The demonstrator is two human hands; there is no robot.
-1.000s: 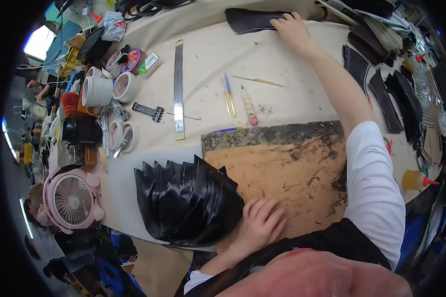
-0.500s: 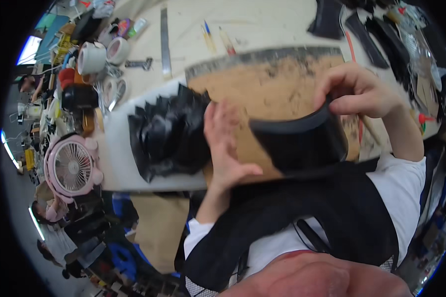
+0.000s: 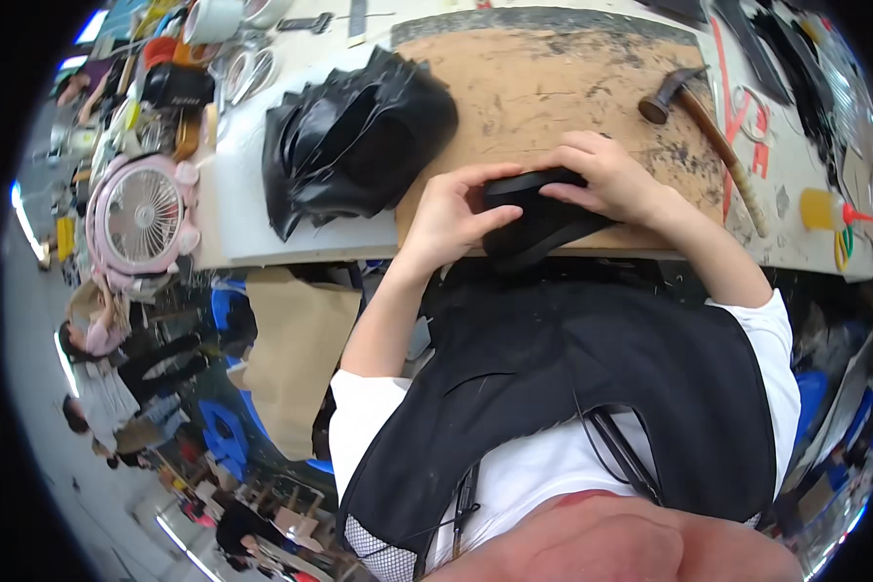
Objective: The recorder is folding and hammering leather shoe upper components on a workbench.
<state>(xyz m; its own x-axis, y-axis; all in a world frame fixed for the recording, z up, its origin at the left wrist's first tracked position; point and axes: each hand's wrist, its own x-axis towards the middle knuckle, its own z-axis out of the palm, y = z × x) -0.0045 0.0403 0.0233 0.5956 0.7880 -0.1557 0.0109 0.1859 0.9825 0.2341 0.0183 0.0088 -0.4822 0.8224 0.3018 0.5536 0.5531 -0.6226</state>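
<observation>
Both my hands grip a curved black leather-like piece (image 3: 529, 225) near the front edge of the bench. My left hand (image 3: 453, 215) has its thumb on the near face and its fingers behind the left part of the top edge. On the right part, my right hand (image 3: 609, 177) pinches the same edge between thumb and fingers. The piece bends between them, its lower part hanging toward my apron. Under my hands lies a worn wooden board (image 3: 553, 73). A heap of black pieces with jagged upper edges (image 3: 359, 141) sits left of my left hand.
A hammer (image 3: 724, 145) lies on the board's right side. Beyond it stands a yellow bottle with a red tip (image 3: 824, 210). Pink fan (image 3: 145, 213) at the bench's left end; tape rolls (image 3: 211, 21) at the far left. Other people (image 3: 116, 417) are at lower left.
My left hand has moved from beside the heap onto the black piece, which is now held in both hands, closer to me. My view has tilted downward, and the hammer now shows.
</observation>
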